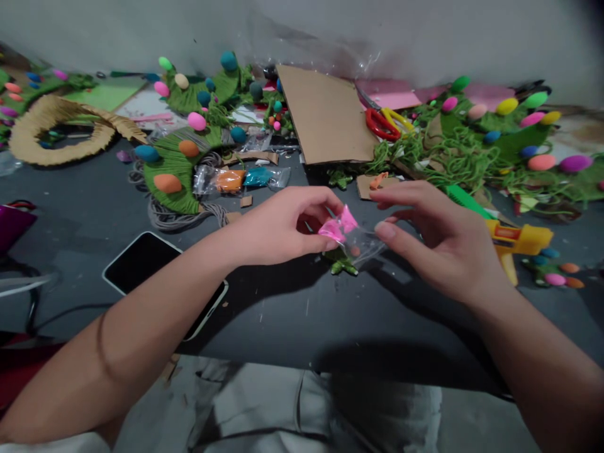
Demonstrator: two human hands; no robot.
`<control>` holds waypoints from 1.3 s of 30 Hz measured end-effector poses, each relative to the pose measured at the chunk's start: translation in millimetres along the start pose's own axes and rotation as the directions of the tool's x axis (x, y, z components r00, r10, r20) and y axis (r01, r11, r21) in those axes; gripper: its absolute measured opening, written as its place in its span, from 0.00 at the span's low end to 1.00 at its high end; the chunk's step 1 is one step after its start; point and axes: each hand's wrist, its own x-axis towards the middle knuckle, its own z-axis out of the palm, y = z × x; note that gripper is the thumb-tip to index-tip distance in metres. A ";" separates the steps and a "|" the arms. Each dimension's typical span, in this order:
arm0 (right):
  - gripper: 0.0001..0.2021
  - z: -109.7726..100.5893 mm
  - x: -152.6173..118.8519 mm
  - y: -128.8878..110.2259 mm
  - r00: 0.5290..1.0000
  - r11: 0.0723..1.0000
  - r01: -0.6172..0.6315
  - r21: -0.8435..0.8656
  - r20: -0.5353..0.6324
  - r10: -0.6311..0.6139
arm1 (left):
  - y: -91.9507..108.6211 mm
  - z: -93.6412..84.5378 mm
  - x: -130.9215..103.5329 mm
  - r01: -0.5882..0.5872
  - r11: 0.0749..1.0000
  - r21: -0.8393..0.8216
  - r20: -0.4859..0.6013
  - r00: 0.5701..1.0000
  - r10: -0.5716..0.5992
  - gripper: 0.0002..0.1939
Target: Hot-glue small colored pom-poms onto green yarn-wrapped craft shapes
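Observation:
A small clear packet of bright pink clay [340,228] is pinched in my left hand [292,226], above the middle of the dark table. The clear end of the packet stretches toward my right hand [434,242], whose thumb and fingers are apart beside it; whether the thumb touches the plastic is unclear. Under the packet a small green leafy piece [343,264] lies on the table. Packets of orange clay [230,180] and teal clay [257,177] rest behind my left hand.
A phone [141,258] lies under my left forearm. The yellow glue gun [523,238] sits beyond my right hand. Red-handled scissors [381,124], a cardboard sheet [325,119], green yarn [438,157] and a tan ring [61,135] line the back.

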 end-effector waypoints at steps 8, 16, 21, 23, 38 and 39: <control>0.07 12.2 -1.4 -2.2 0.993 0.995 0.073 -0.061 -0.083 -0.078 | -0.6 1.2 1.5 -0.014 0.987 -0.158 -0.046 0.999 0.006 0.14; 0.09 18.9 -5.5 -3.7 0.965 0.932 0.252 -0.262 -0.008 -0.263 | 0.8 9.2 1.8 -0.066 0.985 -0.158 -0.159 0.986 0.041 0.12; 0.08 21.8 -6.7 -8.2 0.936 0.855 0.348 -0.383 0.087 -0.342 | 5.1 10.8 0.7 -0.067 0.994 -0.089 -0.201 0.978 0.048 0.09; 0.08 21.3 -5.5 -9.5 0.935 0.856 0.351 -0.380 0.088 -0.344 | 5.1 9.3 0.7 -0.077 0.994 -0.078 -0.199 0.978 0.060 0.09; 0.02 6.5 2.0 -11.3 0.987 0.996 -0.059 -0.071 -0.153 0.047 | 4.3 -1.4 -0.1 -0.110 0.994 -0.001 -0.219 0.970 0.107 0.07; 0.03 5.1 2.4 -10.4 0.986 0.996 -0.075 -0.044 -0.156 0.067 | 4.3 -1.2 -0.3 -0.112 0.993 0.022 -0.217 0.970 0.114 0.08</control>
